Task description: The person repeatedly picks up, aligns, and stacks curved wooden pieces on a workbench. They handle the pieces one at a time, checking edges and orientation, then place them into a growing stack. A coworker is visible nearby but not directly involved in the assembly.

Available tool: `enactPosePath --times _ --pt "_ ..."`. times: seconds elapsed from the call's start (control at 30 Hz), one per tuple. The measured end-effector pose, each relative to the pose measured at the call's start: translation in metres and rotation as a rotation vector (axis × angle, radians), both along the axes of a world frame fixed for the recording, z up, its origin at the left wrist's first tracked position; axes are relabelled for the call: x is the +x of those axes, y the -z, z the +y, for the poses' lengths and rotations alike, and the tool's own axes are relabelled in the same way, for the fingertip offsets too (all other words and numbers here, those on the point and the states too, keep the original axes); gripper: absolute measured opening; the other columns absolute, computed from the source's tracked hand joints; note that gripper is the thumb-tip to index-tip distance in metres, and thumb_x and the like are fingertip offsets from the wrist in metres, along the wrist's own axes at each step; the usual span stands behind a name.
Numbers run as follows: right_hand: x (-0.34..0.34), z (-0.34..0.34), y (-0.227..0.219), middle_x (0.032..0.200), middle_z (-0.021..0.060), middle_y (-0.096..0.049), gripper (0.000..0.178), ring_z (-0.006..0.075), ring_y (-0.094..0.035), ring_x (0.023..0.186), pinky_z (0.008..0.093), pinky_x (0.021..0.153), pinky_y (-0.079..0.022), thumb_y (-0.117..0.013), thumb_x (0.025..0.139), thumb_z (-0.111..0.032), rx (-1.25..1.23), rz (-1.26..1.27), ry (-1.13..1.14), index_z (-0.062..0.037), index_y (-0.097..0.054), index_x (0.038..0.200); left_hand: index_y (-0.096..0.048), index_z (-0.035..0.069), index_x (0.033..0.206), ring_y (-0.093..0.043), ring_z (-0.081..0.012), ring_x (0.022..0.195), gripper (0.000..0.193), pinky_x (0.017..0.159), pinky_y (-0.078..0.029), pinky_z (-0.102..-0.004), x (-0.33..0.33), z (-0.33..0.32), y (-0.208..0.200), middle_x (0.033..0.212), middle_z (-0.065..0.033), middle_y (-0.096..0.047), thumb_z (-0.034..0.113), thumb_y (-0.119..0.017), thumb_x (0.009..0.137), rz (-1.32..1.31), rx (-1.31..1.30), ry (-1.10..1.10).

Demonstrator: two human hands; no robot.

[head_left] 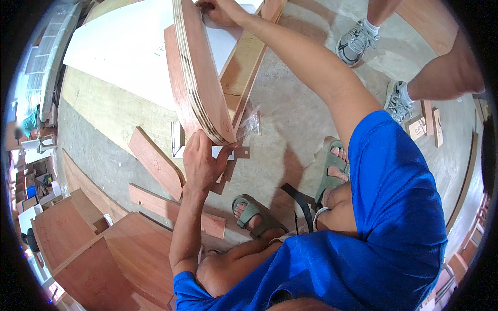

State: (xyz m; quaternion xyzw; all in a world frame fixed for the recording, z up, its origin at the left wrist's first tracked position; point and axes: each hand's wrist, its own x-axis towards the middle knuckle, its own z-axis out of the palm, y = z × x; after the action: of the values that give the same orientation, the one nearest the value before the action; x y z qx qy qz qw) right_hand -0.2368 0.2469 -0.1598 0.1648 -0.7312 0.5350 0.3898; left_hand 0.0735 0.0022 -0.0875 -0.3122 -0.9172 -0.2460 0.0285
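My left hand [201,161] lies at the near end of the long board [207,78], my right hand [223,11] beside its far part. Left of this board, the large sheet [122,57]; right, the wooden frame [244,65], the plastic bag [251,122] by it. Left of my left wrist, the short board [154,160]; nearer, the strip [155,199] passes beneath my left forearm. Near left, the box panels [140,249]. Far right, another person's shoes [357,42]; the blocks [438,127] lie nearer, to their right.
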Motion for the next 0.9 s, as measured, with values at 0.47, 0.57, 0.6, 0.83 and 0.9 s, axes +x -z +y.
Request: enactPosePath --times 0.47,0.57,0.6,0.83,0.9 --pt "0.059 -0.004 -0.023 0.093 0.0308 -0.069 0.042 0.0459 -0.068 0.083 0.0516 0.071 -0.054 -0.047 0.089 -0.005 0.142 -0.348 -0.034 0.0071 -0.052 0.129 -0.056 0.0 0.098 -0.058 -0.0325 0.075 0.039 0.066 -0.046 -0.0427 0.0 0.0 -0.007 0.083 -0.0136 -0.056 0.021 -0.084 0.08 -0.086 0.018 0.014" --pt "0.067 -0.005 -0.042 0.093 0.0326 -0.068 0.045 0.0463 -0.069 0.084 0.0507 0.07 -0.054 -0.043 0.091 -0.004 0.132 -0.615 -0.146 0.0096 -0.047 0.133 -0.056 0.0 0.098 -0.059 -0.0324 0.076 0.04 0.066 -0.047 -0.0425 -0.001 0.004 -0.014 0.083 -0.014 -0.057 0.02 -0.085 0.08 -0.077 0.011 0.013" --pt "0.069 -0.004 -0.044 0.093 0.033 -0.068 0.045 0.0463 -0.069 0.084 0.0503 0.07 -0.054 -0.041 0.092 -0.004 0.14 -0.71 -0.18 0.0104 -0.046 0.135 -0.056 0.0 0.098 -0.06 -0.0324 0.076 0.04 0.066 -0.047 -0.0424 -0.001 0.005 -0.014 0.083 -0.0141 -0.058 0.02 -0.085 0.079 -0.066 0.004 0.011" --pt "0.097 -0.02 -0.029 0.113 0.0313 -0.064 0.048 0.0446 -0.064 0.107 0.0459 0.092 -0.053 -0.045 0.099 -0.022 0.117 -0.374 -0.057 -0.0019 -0.047 0.142 -0.055 -0.002 0.092 -0.058 -0.0328 0.075 0.044 0.064 -0.047 -0.0439 -0.001 0.01 -0.007 0.082 -0.0138 -0.056 0.026 -0.086 0.079 -0.08 0.074 -0.048" --pt "0.128 -0.023 -0.05 0.123 0.0251 -0.068 0.053 0.0424 -0.066 0.114 0.0452 0.098 -0.053 -0.047 0.092 -0.003 0.229 -0.638 -0.061 -0.005 -0.048 0.144 -0.054 -0.002 0.091 -0.058 -0.0326 0.075 0.044 0.064 -0.047 -0.0441 0.004 0.007 -0.007 0.082 -0.0136 -0.055 0.026 -0.086 0.079 -0.049 0.028 -0.065"
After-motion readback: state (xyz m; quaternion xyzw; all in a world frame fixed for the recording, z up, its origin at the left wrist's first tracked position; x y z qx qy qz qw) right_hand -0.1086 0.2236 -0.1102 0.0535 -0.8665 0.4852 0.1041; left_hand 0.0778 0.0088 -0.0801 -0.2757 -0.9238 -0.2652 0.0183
